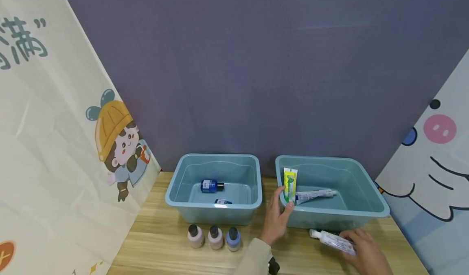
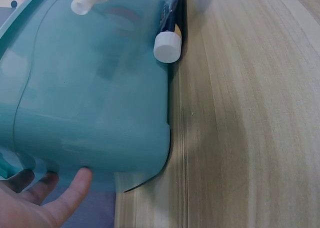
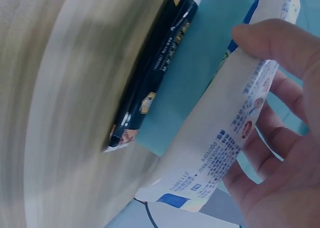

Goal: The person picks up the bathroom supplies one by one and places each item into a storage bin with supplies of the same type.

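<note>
Toothpaste tubes are what both hands are busy with. A white tube with blue print [image 1: 335, 241] lies in front of the right bin [image 1: 366, 212] on the wooden worktop [image 1: 161, 238], and the right hand [image 1: 364, 252] grips it, thumb on top and fingers curled beneath, as the right wrist view shows [image 3: 235, 123]. A black tube [image 3: 157, 70] lies just beside it, against the foot of the bin. The left hand [image 1: 276, 218] is at the near left corner of the same bin, its fingers [image 1: 289, 207] pinching the lower end of a green-and-yellow tube [image 1: 290, 184] that stands upright inside, leaning on the wall. Another white tube [image 1: 315, 194] lies flat on the bin's floor. The left bin [image 1: 212, 207] holds two small blue bottles [image 1: 211, 185]. Three small capped bottles [image 1: 215, 237], two pink and one blue, stand in a row in front of it.
</note>
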Tool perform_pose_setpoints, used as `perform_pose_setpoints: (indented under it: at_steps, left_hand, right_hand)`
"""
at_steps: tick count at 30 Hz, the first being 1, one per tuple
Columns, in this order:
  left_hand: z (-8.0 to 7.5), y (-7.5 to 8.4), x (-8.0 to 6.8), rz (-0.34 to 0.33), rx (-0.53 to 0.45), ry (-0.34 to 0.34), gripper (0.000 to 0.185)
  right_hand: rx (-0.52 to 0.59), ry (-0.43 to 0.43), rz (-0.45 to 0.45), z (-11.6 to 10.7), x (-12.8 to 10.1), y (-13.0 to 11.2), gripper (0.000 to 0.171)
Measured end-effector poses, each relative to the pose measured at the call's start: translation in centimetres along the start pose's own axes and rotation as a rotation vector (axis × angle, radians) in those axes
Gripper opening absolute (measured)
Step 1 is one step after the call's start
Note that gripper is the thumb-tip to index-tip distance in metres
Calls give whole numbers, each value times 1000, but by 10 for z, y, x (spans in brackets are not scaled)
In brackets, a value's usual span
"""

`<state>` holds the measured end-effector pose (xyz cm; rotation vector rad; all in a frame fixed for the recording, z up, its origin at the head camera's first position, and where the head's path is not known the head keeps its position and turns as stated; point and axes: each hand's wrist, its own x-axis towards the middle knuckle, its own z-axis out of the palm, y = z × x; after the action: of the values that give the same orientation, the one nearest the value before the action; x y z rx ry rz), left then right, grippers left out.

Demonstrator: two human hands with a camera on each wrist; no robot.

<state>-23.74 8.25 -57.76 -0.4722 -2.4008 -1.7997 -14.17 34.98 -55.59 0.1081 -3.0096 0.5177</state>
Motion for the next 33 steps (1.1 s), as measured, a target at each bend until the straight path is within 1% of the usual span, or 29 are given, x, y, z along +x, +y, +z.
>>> perform_pose_setpoints:
  at_steps: [4,8,19,24,33]
  left_hand:
    - [-1,3,-1,-11,-9,-6,52]
    - [-2,4,-2,-19,-17,-7,51]
    - [0,2,0,10,-6,10,51]
    - [0,2,0,7,-13,4,51]
    - [0,1,-1,1,-17,7,52]
  right_hand:
    - [-4,-5,10,-6,1,-4,38]
    - [-5,15,2,-13,0,-9,38]
    - [-6,91,-34,-27,0,-19,43]
    - [-18,117,-48,-32,0,-21,44]
    - [-48,233,-125,-40,0,-26,47]
